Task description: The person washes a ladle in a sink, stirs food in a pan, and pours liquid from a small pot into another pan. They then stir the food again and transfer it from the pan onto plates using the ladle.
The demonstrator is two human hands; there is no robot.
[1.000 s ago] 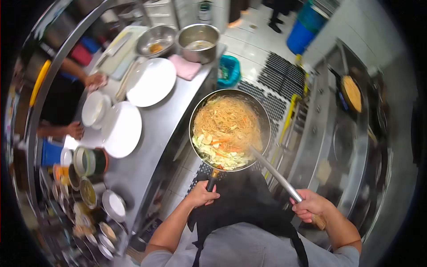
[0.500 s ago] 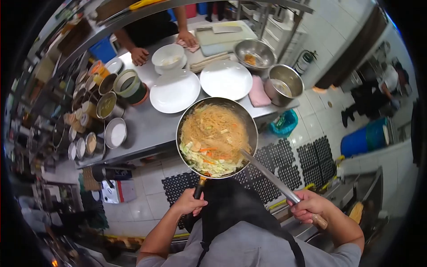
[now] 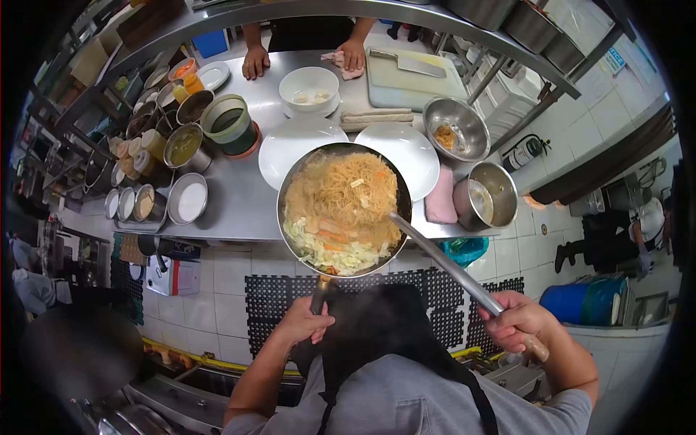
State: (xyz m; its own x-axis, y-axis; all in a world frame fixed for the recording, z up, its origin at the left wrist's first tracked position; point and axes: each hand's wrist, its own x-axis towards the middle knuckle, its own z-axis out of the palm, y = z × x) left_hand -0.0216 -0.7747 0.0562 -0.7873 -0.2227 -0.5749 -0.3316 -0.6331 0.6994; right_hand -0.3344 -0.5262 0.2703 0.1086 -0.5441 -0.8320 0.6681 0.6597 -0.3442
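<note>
My left hand is closed round the dark handle of a frying pan, which I hold up in front of the counter. Thin noodles fill most of the pan, with shredded cabbage and carrot strips along the near side. In my right hand is a long-handled metal cooking utensil with a wooden end. Its tip rests in the noodles, so the head's shape is hidden. Just beyond the pan, and partly covered by it, lie two white plates, a left plate and a right plate.
On the steel counter stand sauce pots, a white bowl, a metal bowl, a steel pot and a cutting board with a cleaver. A co-worker's hands rest across the counter. An overhead shelf spans the far side.
My view has turned, and the pan now sits closer to the plates, overlapping both. The utensil stays in the noodles, and both hands keep their hold.
</note>
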